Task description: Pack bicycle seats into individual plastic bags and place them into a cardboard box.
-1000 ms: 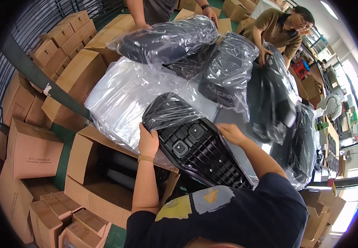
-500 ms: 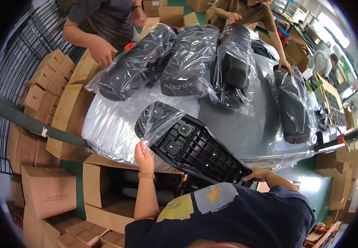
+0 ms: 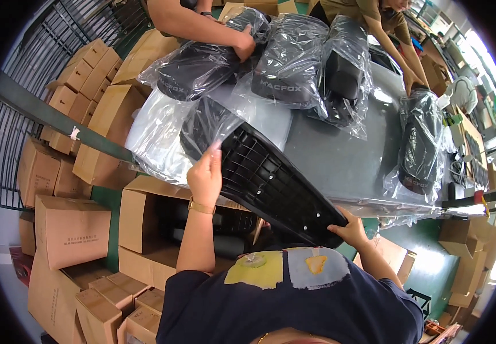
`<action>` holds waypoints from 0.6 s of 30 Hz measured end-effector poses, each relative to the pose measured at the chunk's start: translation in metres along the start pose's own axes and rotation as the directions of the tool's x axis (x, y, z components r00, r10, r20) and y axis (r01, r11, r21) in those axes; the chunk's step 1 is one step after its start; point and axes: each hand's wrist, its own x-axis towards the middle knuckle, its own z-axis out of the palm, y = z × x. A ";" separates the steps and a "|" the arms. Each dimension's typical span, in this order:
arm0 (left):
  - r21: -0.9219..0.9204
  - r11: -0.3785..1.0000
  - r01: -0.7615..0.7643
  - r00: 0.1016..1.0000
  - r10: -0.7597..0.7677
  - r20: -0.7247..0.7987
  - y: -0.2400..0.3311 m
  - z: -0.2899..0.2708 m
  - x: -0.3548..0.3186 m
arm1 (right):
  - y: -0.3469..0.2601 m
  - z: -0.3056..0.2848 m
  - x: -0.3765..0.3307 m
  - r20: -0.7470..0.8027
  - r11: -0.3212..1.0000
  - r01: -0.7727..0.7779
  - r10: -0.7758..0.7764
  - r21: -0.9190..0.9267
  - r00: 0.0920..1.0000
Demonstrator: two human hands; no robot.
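Observation:
A long black bike seat [image 3: 276,189] is held slanted at the table's near edge, its ribbed plastic underside facing me. A clear plastic bag [image 3: 202,123] covers its far left end. My left hand [image 3: 206,175] is closed, pinching the bag's edge against the seat. Wrapped round the seat's near right end is my right hand [image 3: 348,228], thumb on the underside. Beyond it on the table lie several bagged black seats: one at the left [image 3: 196,71], one in the middle [image 3: 288,63], one upside down or stacked beside it [image 3: 342,74], and one at the right [image 3: 420,140].
A co-worker's arm [image 3: 202,26] reaches over the left bagged seat; another person's hand [image 3: 413,80] touches the right one. The table [image 3: 345,155] has a plastic-covered top. Below it, an open carton [image 3: 133,223] holds dark seats. Closed cartons [image 3: 73,232] stand at the left.
The bag now reaches farther along the seat, and the underside pads are out of sight. The left co-worker has leaned in to handle a bagged seat; the right one now has both arms by theirs.

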 end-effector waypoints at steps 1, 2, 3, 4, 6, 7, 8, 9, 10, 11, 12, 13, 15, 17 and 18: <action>0.023 0.998 -0.064 0.997 0.062 0.055 0.009 0.002 -0.004 | 0.008 0.005 -0.004 0.017 0.995 0.023 -0.025 0.094 1.000; -0.019 0.993 -0.120 0.989 0.121 0.085 0.021 0.005 -0.012 | 0.013 0.006 -0.008 0.034 0.981 0.048 -0.055 0.188 0.998; -0.062 0.982 -0.176 0.977 0.182 0.111 0.034 0.009 -0.021 | 0.014 0.003 -0.010 0.029 0.981 0.054 -0.061 0.187 0.998; -0.069 0.981 -0.183 0.959 0.194 0.206 0.050 0.010 -0.032 | 0.014 -0.001 -0.012 0.035 0.984 0.061 -0.067 0.165 0.997; -0.161 0.964 -0.212 0.909 0.255 0.331 0.088 0.021 -0.052 | 0.019 -0.012 -0.014 0.031 0.987 0.057 -0.062 0.150 0.998; -0.243 0.941 -0.234 0.885 0.309 0.348 0.106 0.025 -0.062 | 0.022 -0.017 -0.015 0.033 0.987 0.083 -0.089 0.140 0.996; -0.292 0.945 -0.144 0.858 0.267 0.439 0.120 0.029 -0.073 | 0.027 -0.025 -0.016 0.029 0.985 0.110 -0.114 0.131 0.993; -0.425 0.900 -0.097 0.863 0.289 0.414 0.134 0.039 -0.086 | 0.030 -0.030 -0.017 0.006 0.985 0.106 -0.108 0.138 0.994; -0.479 0.877 -0.024 0.840 0.277 0.467 0.151 0.044 -0.096 | 0.033 -0.033 -0.018 0.028 0.979 0.146 -0.151 0.140 0.988; -0.526 0.849 0.054 0.807 0.273 0.523 0.170 0.047 -0.105 | 0.038 -0.036 -0.022 0.044 0.973 0.181 -0.189 0.142 0.981; -0.453 0.876 0.165 0.669 0.238 0.704 0.184 0.047 -0.111 | 0.047 -0.036 -0.024 0.049 0.965 0.192 -0.203 0.176 0.978; -0.487 0.843 0.228 0.646 0.243 0.723 0.202 0.051 -0.121 | 0.056 -0.033 -0.026 0.058 0.955 0.208 -0.225 0.213 0.973; -0.354 0.898 0.262 0.484 0.195 0.853 0.237 0.060 -0.127 | 0.077 -0.034 -0.038 0.030 0.956 0.172 -0.184 0.236 0.982; -0.426 0.882 0.202 0.500 0.281 0.819 0.259 0.073 -0.143 | 0.095 -0.039 -0.047 0.084 0.941 0.100 -0.134 0.324 0.987; -0.497 0.853 0.159 0.529 0.351 0.773 0.269 0.080 -0.151 | 0.106 -0.041 -0.053 0.047 0.910 0.149 -0.180 0.387 0.982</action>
